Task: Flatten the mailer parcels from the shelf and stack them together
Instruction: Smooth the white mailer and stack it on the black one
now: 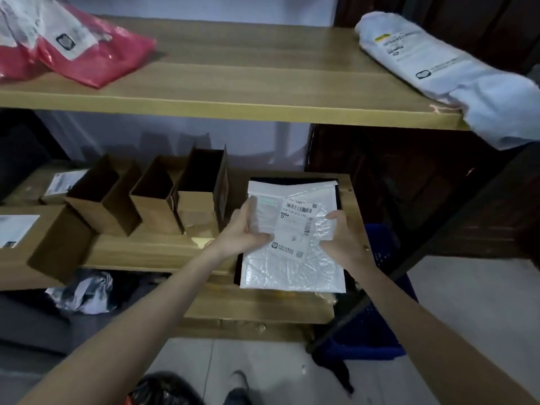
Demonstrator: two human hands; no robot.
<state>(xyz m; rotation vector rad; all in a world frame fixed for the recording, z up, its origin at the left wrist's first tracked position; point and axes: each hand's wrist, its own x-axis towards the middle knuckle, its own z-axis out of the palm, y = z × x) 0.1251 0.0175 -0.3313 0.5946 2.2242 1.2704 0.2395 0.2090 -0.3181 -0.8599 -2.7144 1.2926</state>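
A white bubble mailer [292, 264] with a barcode label lies on the lower shelf [140, 252], on top of another white mailer [306, 188] and a dark flat parcel [337, 197]. My left hand [248, 229] grips the top mailer's left edge, thumb on its face. Its right side is held by my right hand [339, 238], fingers curled over the crinkled plastic. On the upper shelf [233, 83] lie red mailers [96, 59] at the left and a bulky white mailer [455, 77] at the right, overhanging the edge.
Several open brown cardboard boxes [163, 194] stand left of the stack on the lower shelf. A labelled box [17, 229] sits at far left. A blue crate [377, 317] stands on the floor at the right, beside a dark shelf post [409, 264]. Crumpled bags lie underneath.
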